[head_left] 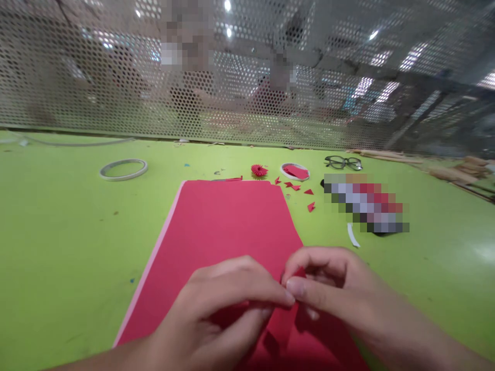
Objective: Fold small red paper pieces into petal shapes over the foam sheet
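A narrow piece of red paper (286,322) is pinched between my two hands, over a large stack of red paper sheets (228,221). My right hand (332,288) grips its upper end between thumb and fingers. Closed on the same piece from the other side is my left hand (228,304), its index fingertip touching near the right thumb. My fingers partly hide the paper, so its exact folds do not show. Past the sheets' far edge stands a pleated red paper rosette (259,170). Small red paper scraps (308,191) lie to its right.
Tape rolls lie at the left (124,169) and centre (295,171), the second with red paper inside. Eyeglasses (343,163), a blurred-out phone-like object (365,203) and a white strip (353,235) are at right. A perforated metal screen (240,113) borders the green table (69,247); people are behind it.
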